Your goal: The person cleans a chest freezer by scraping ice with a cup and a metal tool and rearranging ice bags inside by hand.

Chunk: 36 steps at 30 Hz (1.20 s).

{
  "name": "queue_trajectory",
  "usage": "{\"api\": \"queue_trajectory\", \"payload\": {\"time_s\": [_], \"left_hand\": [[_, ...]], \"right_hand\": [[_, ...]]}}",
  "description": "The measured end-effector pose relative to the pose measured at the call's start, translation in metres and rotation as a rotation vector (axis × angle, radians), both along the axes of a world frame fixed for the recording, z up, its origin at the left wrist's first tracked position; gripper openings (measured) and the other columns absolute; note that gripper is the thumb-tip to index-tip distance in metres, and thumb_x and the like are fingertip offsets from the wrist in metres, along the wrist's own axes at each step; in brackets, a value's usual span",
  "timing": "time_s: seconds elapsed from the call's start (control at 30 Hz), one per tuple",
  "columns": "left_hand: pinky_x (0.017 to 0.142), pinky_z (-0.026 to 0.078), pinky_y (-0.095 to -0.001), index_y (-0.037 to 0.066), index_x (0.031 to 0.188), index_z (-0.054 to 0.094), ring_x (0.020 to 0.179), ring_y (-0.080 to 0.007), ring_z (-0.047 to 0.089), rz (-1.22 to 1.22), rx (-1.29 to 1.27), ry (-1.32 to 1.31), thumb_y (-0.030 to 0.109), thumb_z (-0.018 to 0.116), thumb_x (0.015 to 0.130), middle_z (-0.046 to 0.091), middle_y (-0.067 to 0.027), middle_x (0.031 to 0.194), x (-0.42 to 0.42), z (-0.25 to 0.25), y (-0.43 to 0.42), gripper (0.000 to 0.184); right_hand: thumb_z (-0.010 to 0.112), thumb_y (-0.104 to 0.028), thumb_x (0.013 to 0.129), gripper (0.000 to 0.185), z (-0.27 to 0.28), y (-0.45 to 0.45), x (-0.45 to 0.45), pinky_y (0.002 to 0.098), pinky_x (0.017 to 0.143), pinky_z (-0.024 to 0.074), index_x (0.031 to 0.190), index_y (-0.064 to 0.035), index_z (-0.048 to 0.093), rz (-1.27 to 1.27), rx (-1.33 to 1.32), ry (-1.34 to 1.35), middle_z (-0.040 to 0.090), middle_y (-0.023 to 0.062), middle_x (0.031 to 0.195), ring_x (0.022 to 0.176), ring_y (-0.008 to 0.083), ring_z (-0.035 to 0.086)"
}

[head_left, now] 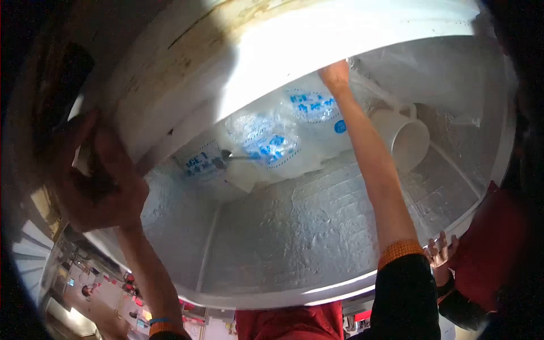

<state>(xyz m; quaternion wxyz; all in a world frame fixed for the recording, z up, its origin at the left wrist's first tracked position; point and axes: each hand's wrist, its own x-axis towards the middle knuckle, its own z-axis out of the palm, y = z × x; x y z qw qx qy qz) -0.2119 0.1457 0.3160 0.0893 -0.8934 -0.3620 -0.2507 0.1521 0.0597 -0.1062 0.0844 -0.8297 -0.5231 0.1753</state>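
Note:
My left hand (107,178) is in shadow at the left, its fingers curled up around the edge of a white lid (187,85). My right arm reaches deep into a white-walled ice bin. At its far side, my right hand (335,75) is partly covered by the lid's lower edge, so its fingers are hidden. Beside and below that hand lie clear plastic bags of ice (263,139) with blue print. A dark-headed scoop or spoon-like tool (226,154) rests against the bags. Right of my forearm, a white jug with a handle (410,146) lies tipped on its side.
Frost coats the bin's grey inner wall (294,226). The bin's pale rim (255,300) runs close to my body. At the right, another person's hand (442,249) is at the rim, beside a red garment (493,255). Room floor and people show at lower left.

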Motion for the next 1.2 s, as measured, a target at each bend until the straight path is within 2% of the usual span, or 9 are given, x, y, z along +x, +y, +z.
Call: {"api": "queue_trajectory", "payload": {"time_s": [0.1, 0.33, 0.53, 0.6, 0.7, 0.97, 1.03, 1.07, 1.2], "left_hand": [[0.086, 0.055, -0.0370, -0.002, 0.104, 0.069, 0.094, -0.0240, 0.068, 0.018, -0.060, -0.123, 0.007, 0.069, 0.094, 0.072, -0.0133, 0.102, -0.001, -0.006, -0.001, 0.013], [0.086, 0.055, -0.0376, -0.003, 0.102, 0.069, 0.093, -0.0241, 0.068, -0.058, -0.030, -0.091, 0.006, 0.069, 0.094, 0.072, -0.0130, 0.101, -0.001, -0.005, 0.000, 0.013], [0.083, 0.057, -0.0375, -0.004, 0.101, 0.070, 0.090, -0.0241, 0.069, 0.062, -0.052, -0.214, 0.005, 0.070, 0.093, 0.073, -0.0130, 0.099, 0.009, -0.009, -0.007, 0.012], [0.081, 0.057, -0.0368, -0.002, 0.100, 0.071, 0.088, -0.0232, 0.070, -0.046, -0.003, -0.066, 0.007, 0.070, 0.093, 0.074, -0.0121, 0.098, -0.004, -0.004, 0.002, 0.012], [0.081, 0.057, -0.0363, -0.001, 0.100, 0.073, 0.088, -0.0228, 0.071, -0.036, 0.015, -0.005, 0.008, 0.070, 0.093, 0.075, -0.0112, 0.097, -0.003, 0.001, 0.001, 0.011], [0.081, 0.057, -0.0361, 0.000, 0.100, 0.073, 0.088, -0.0229, 0.071, 0.022, 0.057, 0.018, 0.009, 0.069, 0.093, 0.075, -0.0109, 0.097, -0.012, -0.005, 0.005, 0.012], [0.081, 0.057, -0.0363, 0.000, 0.099, 0.073, 0.088, -0.0230, 0.071, 0.027, 0.049, -0.003, 0.010, 0.070, 0.093, 0.075, -0.0108, 0.097, -0.010, -0.005, 0.003, 0.012], [0.081, 0.057, -0.0364, 0.000, 0.099, 0.073, 0.088, -0.0230, 0.071, 0.029, 0.041, -0.014, 0.010, 0.070, 0.093, 0.075, -0.0108, 0.096, -0.010, -0.006, 0.001, 0.012], [0.081, 0.058, -0.0365, 0.000, 0.099, 0.073, 0.087, -0.0229, 0.071, -0.026, 0.075, 0.030, 0.010, 0.069, 0.094, 0.075, -0.0108, 0.096, -0.007, -0.002, 0.005, 0.012]], "right_hand": [[0.080, -0.024, 0.080, 0.057, 0.010, 0.000, -0.002, 0.0459, 0.084, 0.0575, 0.120, 0.0026, 0.048, 0.007, 0.004, -0.060, 0.054, 0.0237, 0.116, 0.101, 0.0401, 0.065], [0.079, -0.027, 0.081, 0.055, 0.029, -0.003, -0.005, 0.0467, 0.081, 0.0572, 0.120, -0.0049, 0.047, -0.032, -0.064, 0.002, 0.057, 0.0213, 0.115, 0.098, 0.0404, 0.066], [0.077, -0.032, 0.084, 0.057, 0.017, -0.004, -0.001, 0.0480, 0.080, 0.0571, 0.125, -0.0064, 0.047, 0.003, -0.031, -0.046, 0.060, 0.0222, 0.116, 0.098, 0.0398, 0.067], [0.076, -0.033, 0.085, 0.057, 0.033, -0.006, 0.000, 0.0479, 0.080, 0.0570, 0.127, -0.0064, 0.047, 0.010, -0.065, -0.026, 0.060, 0.0225, 0.116, 0.098, 0.0397, 0.067], [0.072, -0.034, 0.088, 0.055, 0.043, -0.007, 0.003, 0.0475, 0.079, 0.0570, 0.130, -0.0066, 0.048, 0.074, -0.118, -0.030, 0.059, 0.0237, 0.116, 0.099, 0.0396, 0.067], [0.064, -0.030, 0.093, 0.045, 0.046, -0.004, 0.016, 0.0470, 0.073, 0.0584, 0.130, -0.0060, 0.054, 0.297, -0.202, -0.122, 0.063, 0.0271, 0.113, 0.090, 0.0411, 0.070], [0.060, -0.025, 0.092, 0.033, 0.041, -0.001, 0.015, 0.0469, 0.074, 0.0589, 0.119, -0.0047, 0.064, 0.367, -0.186, -0.160, 0.066, 0.0258, 0.107, 0.088, 0.0399, 0.071], [0.060, -0.025, 0.092, 0.033, 0.041, -0.001, 0.014, 0.0469, 0.074, 0.0589, 0.119, -0.0047, 0.064, 0.367, -0.191, -0.155, 0.066, 0.0258, 0.107, 0.088, 0.0399, 0.071], [0.054, -0.018, 0.092, 0.024, 0.042, 0.009, 0.016, 0.0464, 0.073, 0.0596, 0.097, -0.0044, 0.072, 0.364, -0.189, -0.143, 0.066, 0.0253, 0.106, 0.089, 0.0380, 0.071]]}}
